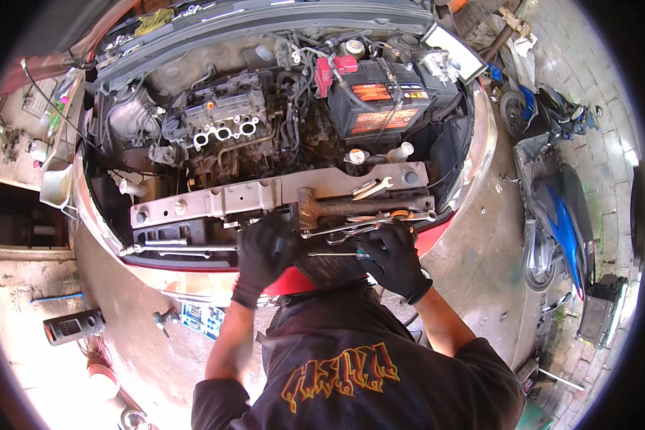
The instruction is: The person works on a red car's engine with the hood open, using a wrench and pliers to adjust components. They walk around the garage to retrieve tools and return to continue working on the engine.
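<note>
Black gloves cover both of my hands. My right hand (395, 259) closes around the teal handle of a screwdriver, whose thin metal shaft (330, 254) points left over the front edge of the car. Facing it, my left hand (264, 247) hovers over the front panel; its fingers are smeared, and what they hold, if anything, does not show. Just beyond the hands, a rusty hammer (365, 206) lies along the panel. Several wrenches (322, 231) lie beside the hammer, near my right fingers. A long metal bar (183, 248) rests left of my left hand.
Ahead is the open engine bay with the engine (226, 115), a black battery (376, 100) and a radiator cap (356, 156). A short open-ended wrench (374, 188) sits on the metal crossmember (229, 199). Motorbikes (562, 215) stand at right; a workbench (21, 136) is at left.
</note>
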`<state>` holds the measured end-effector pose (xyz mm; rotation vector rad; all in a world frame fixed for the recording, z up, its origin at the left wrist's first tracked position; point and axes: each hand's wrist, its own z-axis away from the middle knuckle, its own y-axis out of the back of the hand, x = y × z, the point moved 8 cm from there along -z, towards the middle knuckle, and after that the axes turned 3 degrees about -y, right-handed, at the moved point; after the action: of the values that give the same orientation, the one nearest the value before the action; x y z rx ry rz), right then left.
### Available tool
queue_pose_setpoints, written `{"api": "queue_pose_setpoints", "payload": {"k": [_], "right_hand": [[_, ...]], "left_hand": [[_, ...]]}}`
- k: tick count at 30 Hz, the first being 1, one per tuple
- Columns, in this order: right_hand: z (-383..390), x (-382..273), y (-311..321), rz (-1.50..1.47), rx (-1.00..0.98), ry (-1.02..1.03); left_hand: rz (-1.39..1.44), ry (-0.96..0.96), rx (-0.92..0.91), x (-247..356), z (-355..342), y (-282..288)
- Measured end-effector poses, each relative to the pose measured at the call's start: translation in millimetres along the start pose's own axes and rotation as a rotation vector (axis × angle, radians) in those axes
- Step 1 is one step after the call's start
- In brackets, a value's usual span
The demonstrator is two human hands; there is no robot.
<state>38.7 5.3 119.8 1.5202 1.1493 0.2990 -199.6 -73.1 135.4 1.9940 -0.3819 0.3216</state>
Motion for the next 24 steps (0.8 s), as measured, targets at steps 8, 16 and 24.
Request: {"api": "queue_pose_setpoints", "payload": {"k": [8, 16, 24], "right_hand": [[7.9, 23.2, 15.3, -0.005, 0.038, 0.055], [3.8, 22.1, 4.7, -0.004, 0.070, 0.086], [0.9, 21.9, -23.4, 0.011, 0.070, 0.092]], "left_hand": [[0.034, 0.110, -0.048, 25.3, 52.6, -36.3], [-0.050, 0.210, 0.024, 25.2, 57.0, -40.5], [-0.069, 0.183, 0.053, 28.3, 60.7, -40.6]]}}
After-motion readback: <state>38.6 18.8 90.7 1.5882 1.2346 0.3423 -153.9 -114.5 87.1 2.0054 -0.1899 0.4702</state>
